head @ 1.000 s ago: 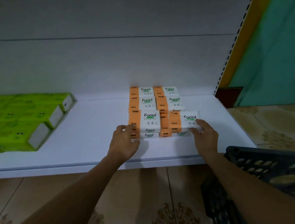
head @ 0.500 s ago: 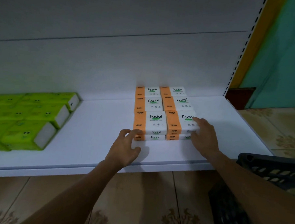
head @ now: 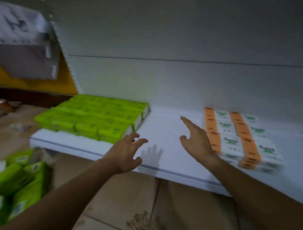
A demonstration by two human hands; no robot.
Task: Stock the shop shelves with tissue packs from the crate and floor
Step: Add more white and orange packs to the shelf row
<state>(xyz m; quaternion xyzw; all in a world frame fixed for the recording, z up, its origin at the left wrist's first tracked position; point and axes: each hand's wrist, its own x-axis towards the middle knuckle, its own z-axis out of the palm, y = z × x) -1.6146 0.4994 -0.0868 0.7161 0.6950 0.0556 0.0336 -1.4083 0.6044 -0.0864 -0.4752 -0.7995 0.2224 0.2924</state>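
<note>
Orange-and-white Facial tissue packs [head: 242,138] stand stacked in two rows on the right of the white shelf [head: 165,131]. Green tissue packs [head: 98,117] fill the shelf's left part. More green packs [head: 19,178] lie on the floor at the far left. My left hand [head: 124,154] hovers over the shelf's front edge with fingers spread and loosely curled, holding nothing. My right hand [head: 197,140] hangs above the bare middle of the shelf, just left of the orange packs, fingers relaxed and empty. The crate is out of view.
The shelf's white back panel [head: 162,71] rises behind the packs. A grey box [head: 22,42] sits high at the upper left against a yellow wall. Patterned floor tiles [head: 134,211] lie below the shelf, with small litter at the left.
Both hands have left the front orange packs and lifted away to the left. The view has swung left, bringing the green packs on the floor into sight and the crate out of it.
</note>
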